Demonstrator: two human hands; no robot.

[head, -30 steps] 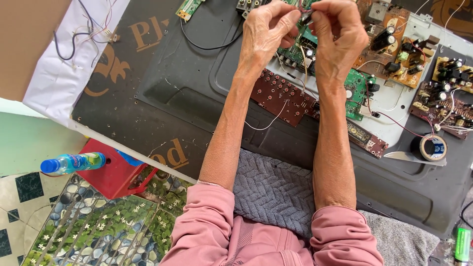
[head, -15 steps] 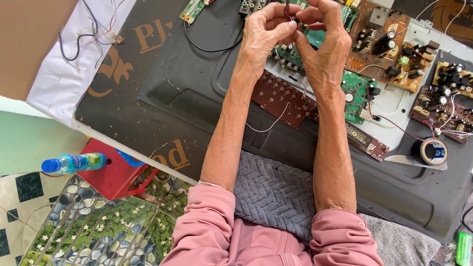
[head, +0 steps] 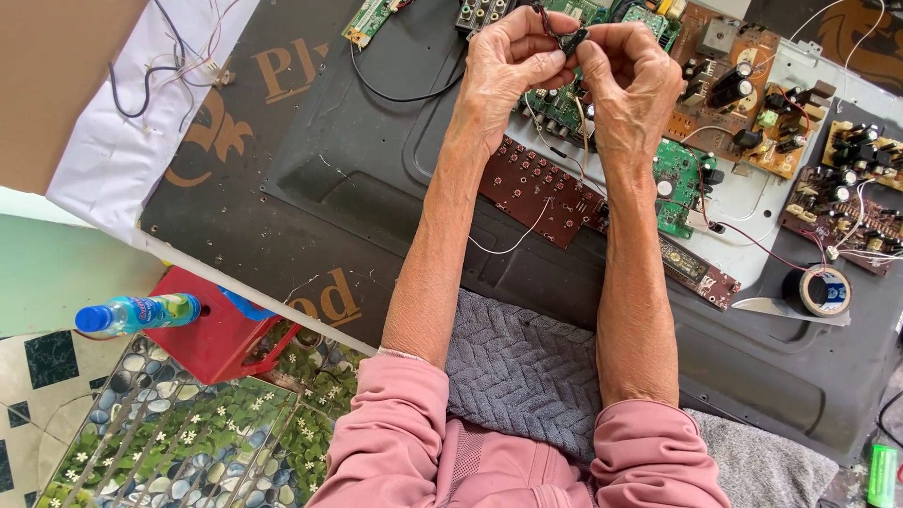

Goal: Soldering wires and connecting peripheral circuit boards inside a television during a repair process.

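My left hand and my right hand are raised together above the black panel. Between the fingertips of both hands is a small black part with thin wires hanging from it. Under the hands lie a dark red circuit board and a green circuit board. A thin white wire trails from the red board toward my left forearm.
Brown boards with capacitors lie at the upper right, and a roll of black tape on the right. A plastic bottle rests on a red stool at the left. A white sheet with loose wires is upper left.
Both hands stay together on the small black part, with fingers shifting slightly around it. The view has moved a little; nothing on the panel has moved.
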